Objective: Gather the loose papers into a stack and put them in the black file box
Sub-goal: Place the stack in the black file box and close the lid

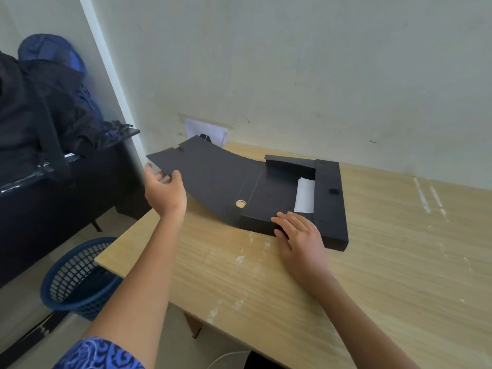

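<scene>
I see the pale wood-grain bench (372, 275) filling the right and near part of the view, its top marked with white scuffs, set against a plain wall (292, 62) at the far side. To the left, off the bench, a dark chair carries a heap of dark bags (40, 107), and on the floor just below the bench's left corner sits a blue mesh basket (77, 275).

The black file box (330, 203) lies flat on the far-middle of the bench, open. Its long lid flap (202, 171) stretches out to the left, past the bench edge, curving upward — a round finger hole (241, 204) shows through it near the box body. Inside the tray I can make out the papers (305, 195) as a white strip, mostly covered by an inner black flap (274, 193) folded over them.

My left hand (166, 191) is at the far-left end of the lid flap, fingers loosely spread and curled at its edge with the thumb up on the flap — whether it truly grips, I cannot tell. My right hand (300, 233) lies flat, fingers together, on the near edge of the box, pressing on it rather than holding anything. A blue patterned sleeve (98, 354) shows at the near left.
</scene>
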The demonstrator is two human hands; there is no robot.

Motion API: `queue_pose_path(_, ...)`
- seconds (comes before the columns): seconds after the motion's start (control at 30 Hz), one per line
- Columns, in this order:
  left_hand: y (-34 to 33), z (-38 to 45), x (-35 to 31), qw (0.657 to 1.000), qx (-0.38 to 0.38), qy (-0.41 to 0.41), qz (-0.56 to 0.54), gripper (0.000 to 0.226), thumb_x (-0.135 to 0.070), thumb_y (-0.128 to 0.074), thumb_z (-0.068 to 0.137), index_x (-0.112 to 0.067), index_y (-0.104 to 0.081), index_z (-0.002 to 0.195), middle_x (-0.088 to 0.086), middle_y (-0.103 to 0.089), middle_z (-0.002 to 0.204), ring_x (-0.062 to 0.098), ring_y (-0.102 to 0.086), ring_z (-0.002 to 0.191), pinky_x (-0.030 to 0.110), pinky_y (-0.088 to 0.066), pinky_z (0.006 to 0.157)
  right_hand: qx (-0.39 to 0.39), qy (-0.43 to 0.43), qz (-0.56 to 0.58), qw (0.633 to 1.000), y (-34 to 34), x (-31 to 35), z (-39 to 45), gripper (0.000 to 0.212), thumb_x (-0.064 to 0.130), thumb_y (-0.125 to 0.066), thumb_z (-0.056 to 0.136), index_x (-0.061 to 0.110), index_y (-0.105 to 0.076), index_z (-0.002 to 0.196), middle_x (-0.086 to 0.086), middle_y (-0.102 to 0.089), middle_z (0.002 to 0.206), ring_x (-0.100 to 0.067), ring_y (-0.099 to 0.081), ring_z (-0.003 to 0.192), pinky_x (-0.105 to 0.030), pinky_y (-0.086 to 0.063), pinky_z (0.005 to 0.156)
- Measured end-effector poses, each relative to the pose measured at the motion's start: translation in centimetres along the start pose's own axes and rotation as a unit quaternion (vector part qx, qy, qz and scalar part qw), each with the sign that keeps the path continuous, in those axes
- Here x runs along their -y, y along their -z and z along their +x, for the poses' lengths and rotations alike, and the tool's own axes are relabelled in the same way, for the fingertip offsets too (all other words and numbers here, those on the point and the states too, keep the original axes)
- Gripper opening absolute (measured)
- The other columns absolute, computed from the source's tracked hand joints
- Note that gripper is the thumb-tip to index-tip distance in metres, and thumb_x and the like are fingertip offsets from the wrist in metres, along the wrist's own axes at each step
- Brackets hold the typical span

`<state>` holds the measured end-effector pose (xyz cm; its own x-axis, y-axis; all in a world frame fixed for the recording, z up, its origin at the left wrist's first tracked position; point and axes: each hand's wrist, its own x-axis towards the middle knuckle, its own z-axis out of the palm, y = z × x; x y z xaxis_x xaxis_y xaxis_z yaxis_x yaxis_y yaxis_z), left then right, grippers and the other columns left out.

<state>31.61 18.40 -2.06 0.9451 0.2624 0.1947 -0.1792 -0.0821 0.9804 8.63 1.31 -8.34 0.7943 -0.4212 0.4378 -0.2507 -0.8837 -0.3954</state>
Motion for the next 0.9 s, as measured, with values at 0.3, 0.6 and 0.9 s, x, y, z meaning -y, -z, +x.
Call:
queue_pose_path(0.3,-2.6,-6.2,-5.3,0.969,0.192,-0.151,-0.044,0.016,-0.027,-0.062,0.098,-0.031,-0.073,0.109,-0.018,-0.075,0.096,-0.008,-0.069,0.084,0.006,-0.050,0.069,0.001,-0.201,0.264,0.943,4.6,1.1,3.4,0.040,0.037,-0.045,0.104,0.006,-0.069,0.099,-0.012,-0.072,0.091,-0.022,-0.068,0.083,-0.038,-0.057,0.074)
queue_pose_path(0.6,-5.1,-14.9,-5.5,0.810,0.414,-0.405,0.090,0.036,-0.018,-0.071,0.098,-0.019,-0.072,0.134,-0.006,-0.074,0.118,0.012,-0.068,0.103,0.033,-0.059,0.089,-0.023,-0.367,0.461,0.808,13.6,-4.2,10.0,0.045,0.048,-0.052,0.101,0.006,-0.065,0.112,-0.008,-0.074,0.095,-0.024,-0.075,0.079,-0.039,-0.062,0.074)
queue_pose_path(0.9,-5.5,-15.9,-3.1,0.722,0.508,-0.385,0.268,0.098,-0.094,-0.054,0.073,-0.043,-0.041,0.156,-0.021,-0.041,0.158,0.005,-0.029,0.146,0.037,-0.039,0.114,0.017,-0.339,0.170,0.925,10.8,-9.3,7.1,0.040,0.031,-0.067,0.096,0.006,-0.067,0.128,-0.008,-0.071,0.120,-0.024,-0.066,0.106,-0.032,-0.057,0.082)
